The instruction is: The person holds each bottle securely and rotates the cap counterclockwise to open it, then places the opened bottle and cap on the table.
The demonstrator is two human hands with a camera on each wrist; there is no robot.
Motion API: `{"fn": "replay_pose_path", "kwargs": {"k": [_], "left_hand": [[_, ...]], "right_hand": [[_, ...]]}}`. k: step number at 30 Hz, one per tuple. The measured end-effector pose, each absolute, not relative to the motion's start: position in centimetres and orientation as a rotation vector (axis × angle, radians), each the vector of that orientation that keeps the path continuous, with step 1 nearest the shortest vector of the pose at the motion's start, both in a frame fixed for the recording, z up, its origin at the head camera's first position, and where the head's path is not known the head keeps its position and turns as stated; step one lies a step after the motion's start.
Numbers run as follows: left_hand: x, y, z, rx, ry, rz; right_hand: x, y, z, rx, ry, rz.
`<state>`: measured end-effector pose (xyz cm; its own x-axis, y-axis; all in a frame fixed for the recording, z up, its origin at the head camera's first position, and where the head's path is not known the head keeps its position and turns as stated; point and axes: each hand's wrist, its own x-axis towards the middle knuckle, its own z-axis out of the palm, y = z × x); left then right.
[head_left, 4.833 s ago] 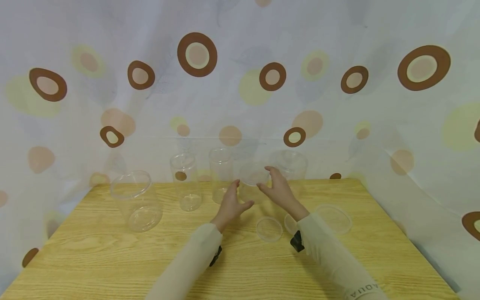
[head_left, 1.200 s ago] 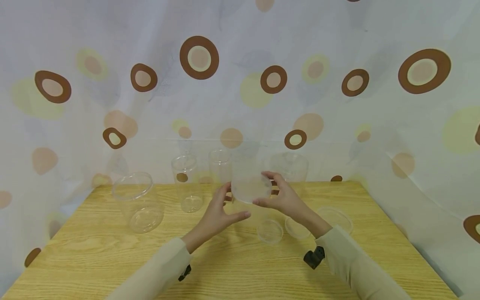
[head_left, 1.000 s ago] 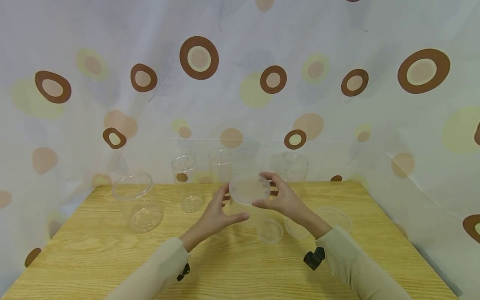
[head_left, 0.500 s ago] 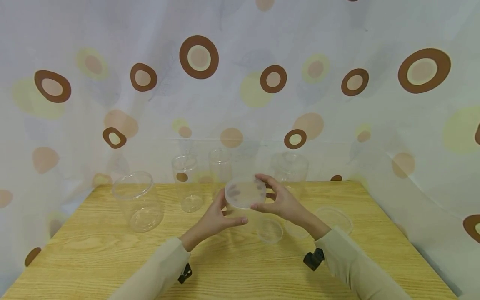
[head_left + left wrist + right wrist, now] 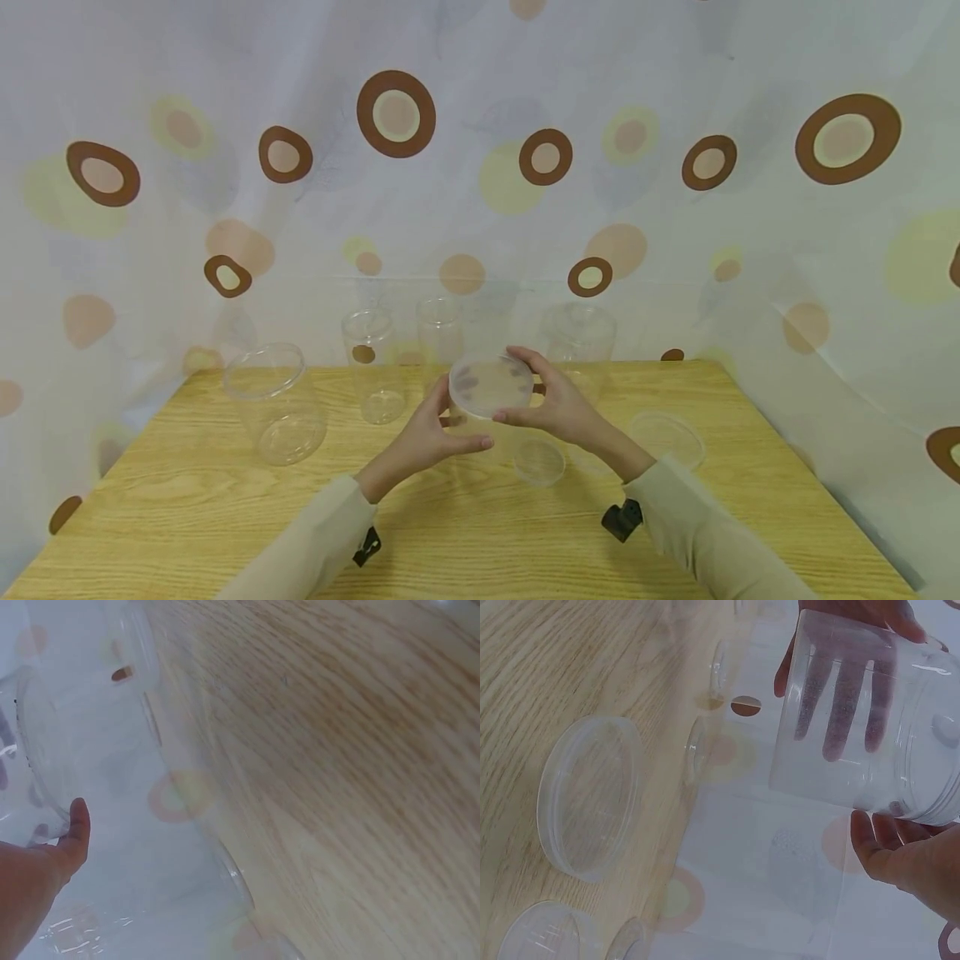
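Both hands hold a clear plastic jar [image 5: 817, 776] above the table. Its round lid [image 5: 491, 383] faces up in the head view, tipped a little toward me. My left hand [image 5: 423, 437] supports the body from the left, its fingers visible through the clear wall in the right wrist view and its thumb in front. Around the lid's right edge my right hand [image 5: 558, 408] curls, thumb at the front and fingers behind. The left wrist view catches only part of the jar, with fingers [image 5: 75, 836] at its edge.
Loose clear lids lie on the wooden table, a small lid [image 5: 540, 462] and a large lid [image 5: 667, 442] among them. Behind stand a wide jar [image 5: 273, 408], two narrow jars, the nearer jar [image 5: 372, 375] at left, and a big jar [image 5: 579, 342] at right. A patterned curtain hangs behind.
The jar stood at the back between the reaching hands; it is now lifted nearer, gripped by both. Over the last second it has shifted slightly left and its top has tipped into fuller view.
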<state>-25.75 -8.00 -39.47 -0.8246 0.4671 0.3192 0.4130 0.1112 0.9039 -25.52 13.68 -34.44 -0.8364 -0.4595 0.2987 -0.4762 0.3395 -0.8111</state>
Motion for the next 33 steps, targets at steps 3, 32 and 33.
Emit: {"fn": "replay_pose_path", "kwargs": {"k": [3,32,33], "left_hand": [[-25.6,-8.0,-39.2,0.899,2.311,1.850],[-23.7,-8.4,-35.6,0.909,2.415,1.746],[-23.8,-8.4,-35.7,0.917,2.407,1.757]], "right_hand": [[-25.6,13.6,-34.4,0.898,-2.553,1.551],[-26.4,14.3,-34.4,1.028,-2.447,1.646],[-26.4,14.3,-34.4,1.029,-2.445,1.651]]}}
